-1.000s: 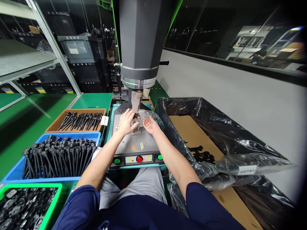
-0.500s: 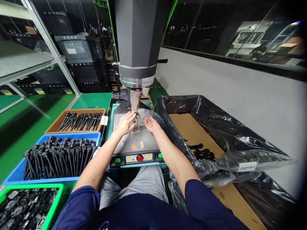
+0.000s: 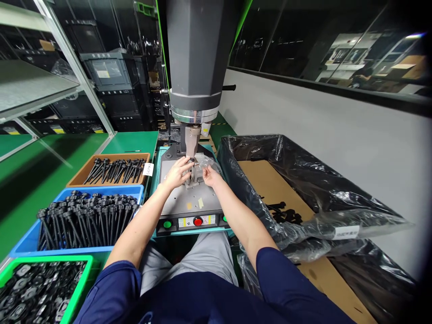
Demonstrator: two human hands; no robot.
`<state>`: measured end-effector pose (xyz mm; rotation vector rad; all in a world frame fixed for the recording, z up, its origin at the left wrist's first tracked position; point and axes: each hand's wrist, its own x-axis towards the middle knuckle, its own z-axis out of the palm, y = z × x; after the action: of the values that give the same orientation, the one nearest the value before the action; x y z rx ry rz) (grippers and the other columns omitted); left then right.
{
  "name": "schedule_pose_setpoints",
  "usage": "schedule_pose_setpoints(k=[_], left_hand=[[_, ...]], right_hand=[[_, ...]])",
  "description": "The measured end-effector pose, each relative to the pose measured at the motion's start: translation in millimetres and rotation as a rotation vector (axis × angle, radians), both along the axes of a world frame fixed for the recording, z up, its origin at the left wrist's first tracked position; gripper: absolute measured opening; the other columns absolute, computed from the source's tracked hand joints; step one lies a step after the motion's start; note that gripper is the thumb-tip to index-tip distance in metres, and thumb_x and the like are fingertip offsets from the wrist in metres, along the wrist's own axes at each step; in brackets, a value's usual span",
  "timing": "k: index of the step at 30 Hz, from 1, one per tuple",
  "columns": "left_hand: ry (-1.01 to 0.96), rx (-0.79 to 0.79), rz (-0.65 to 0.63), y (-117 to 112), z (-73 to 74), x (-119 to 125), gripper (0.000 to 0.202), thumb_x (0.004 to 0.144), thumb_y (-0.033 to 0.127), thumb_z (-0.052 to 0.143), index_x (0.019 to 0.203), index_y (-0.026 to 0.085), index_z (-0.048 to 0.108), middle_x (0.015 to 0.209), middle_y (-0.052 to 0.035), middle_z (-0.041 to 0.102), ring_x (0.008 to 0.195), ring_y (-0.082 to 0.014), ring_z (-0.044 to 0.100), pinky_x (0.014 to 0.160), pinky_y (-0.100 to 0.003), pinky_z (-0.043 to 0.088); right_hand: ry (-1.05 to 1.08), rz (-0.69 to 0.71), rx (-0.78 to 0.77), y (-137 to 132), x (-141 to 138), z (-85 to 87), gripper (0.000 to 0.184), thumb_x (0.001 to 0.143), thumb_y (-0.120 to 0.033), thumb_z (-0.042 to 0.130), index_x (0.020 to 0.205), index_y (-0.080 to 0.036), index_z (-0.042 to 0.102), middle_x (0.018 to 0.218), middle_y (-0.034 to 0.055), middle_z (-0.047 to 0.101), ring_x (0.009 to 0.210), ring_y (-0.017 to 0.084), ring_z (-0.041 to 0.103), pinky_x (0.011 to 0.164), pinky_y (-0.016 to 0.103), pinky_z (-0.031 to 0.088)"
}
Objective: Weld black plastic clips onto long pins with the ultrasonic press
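My left hand (image 3: 177,174) lies against the left side of the metal fixture (image 3: 192,183), its fingers stretched out and apart. A small black part (image 3: 191,160) shows at its fingertips, right under the press's welding horn (image 3: 192,140). To the right of the fixture is my right hand (image 3: 209,176), its fingers curled together and their tips touching or close to a crumpled clear plastic film (image 3: 206,161). Whatever is between those fingers is hidden. Both hands are above the grey base plate (image 3: 182,200) of the press.
At left stand an orange bin (image 3: 111,182) and a blue bin (image 3: 77,250) of black ribbed stems, and a green bin (image 3: 88,274) of black parts. A bag-lined box (image 3: 270,173) at right holds black pieces. Green buttons (image 3: 168,224) and a red button (image 3: 197,221) line the front.
My right hand has closed its fingers and shifted slightly left; the clear film beside it has drawn left too. My left hand's fingers have spread a little at the fixture.
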<state>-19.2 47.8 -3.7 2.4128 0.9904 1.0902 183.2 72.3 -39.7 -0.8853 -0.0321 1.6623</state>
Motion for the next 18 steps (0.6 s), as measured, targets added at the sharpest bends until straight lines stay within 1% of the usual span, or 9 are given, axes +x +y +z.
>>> schedule_pose_setpoints(k=[4, 6, 8, 11, 14, 16, 18], left_hand=[[-0.025, -0.001, 0.025, -3.6, 3.3, 1.9, 0.043, 0.078, 0.032, 0.067, 0.12, 0.024, 0.066, 0.148, -0.0118, 0.044, 0.138, -0.0304, 0.036, 0.115, -0.048, 0.028], [-0.025, 0.011, 0.022, -4.3, 5.1, 1.9, 0.043, 0.077, 0.032, 0.068, 0.119, 0.024, 0.067, 0.146, -0.0128, 0.044, 0.136, -0.0312, 0.038, 0.113, -0.047, 0.03], [0.009, 0.031, 0.021, -3.8, 6.6, 1.5, 0.043, 0.078, 0.032, 0.067, 0.12, 0.024, 0.066, 0.145, -0.0128, 0.045, 0.135, -0.0316, 0.039, 0.113, -0.048, 0.031], [0.076, 0.066, 0.021, -1.7, 7.6, 0.8, 0.042, 0.08, 0.031, 0.065, 0.121, 0.025, 0.065, 0.143, -0.0117, 0.047, 0.134, -0.0314, 0.04, 0.113, -0.048, 0.031], [0.093, 0.087, 0.004, -0.6, 9.3, 0.0, 0.041, 0.081, 0.031, 0.064, 0.121, 0.026, 0.065, 0.143, -0.011, 0.047, 0.134, -0.031, 0.04, 0.114, -0.05, 0.028], [0.091, 0.095, 0.006, -3.1, 13.1, -0.7, 0.039, 0.081, 0.032, 0.063, 0.12, 0.027, 0.066, 0.143, -0.0105, 0.047, 0.135, -0.0319, 0.039, 0.115, -0.052, 0.026], [0.083, 0.105, 0.031, -10.9, 20.3, -1.4, 0.036, 0.081, 0.034, 0.064, 0.116, 0.026, 0.068, 0.143, -0.0105, 0.048, 0.138, -0.0337, 0.035, 0.114, -0.055, 0.025]], right_hand=[[-0.003, 0.0, -0.035, -16.6, 6.7, 5.3, 0.032, 0.093, -0.046, 0.054, 0.097, -0.015, 0.059, 0.075, 0.0021, 0.063, 0.055, 0.01, 0.063, 0.045, 0.015, 0.056], [-0.003, 0.004, -0.044, -30.6, 9.8, 7.3, 0.04, 0.09, -0.052, 0.055, 0.099, -0.014, 0.058, 0.078, 0.0047, 0.063, 0.06, 0.012, 0.066, 0.048, 0.016, 0.058], [-0.001, 0.02, -0.056, -47.3, 11.8, 8.3, 0.044, 0.09, -0.054, 0.054, 0.1, -0.012, 0.058, 0.079, 0.0064, 0.064, 0.059, 0.012, 0.066, 0.048, 0.016, 0.058], [0.006, 0.067, -0.077, -72.9, 13.7, 7.8, 0.041, 0.093, -0.049, 0.053, 0.099, -0.009, 0.058, 0.076, 0.0078, 0.064, 0.052, 0.011, 0.062, 0.043, 0.013, 0.055], [-0.002, 0.095, -0.075, -93.1, 17.4, 6.8, 0.033, 0.094, -0.042, 0.053, 0.097, -0.01, 0.058, 0.072, 0.0071, 0.066, 0.049, 0.01, 0.06, 0.039, 0.013, 0.052], [-0.031, 0.088, -0.058, -103.0, 21.6, 6.4, 0.027, 0.095, -0.039, 0.053, 0.093, -0.012, 0.058, 0.07, 0.0057, 0.066, 0.048, 0.009, 0.059, 0.039, 0.012, 0.05], [-0.095, 0.061, -0.015, -112.0, 27.5, 4.9, 0.023, 0.095, -0.035, 0.054, 0.088, -0.014, 0.059, 0.067, 0.004, 0.065, 0.046, 0.008, 0.057, 0.038, 0.012, 0.048]])
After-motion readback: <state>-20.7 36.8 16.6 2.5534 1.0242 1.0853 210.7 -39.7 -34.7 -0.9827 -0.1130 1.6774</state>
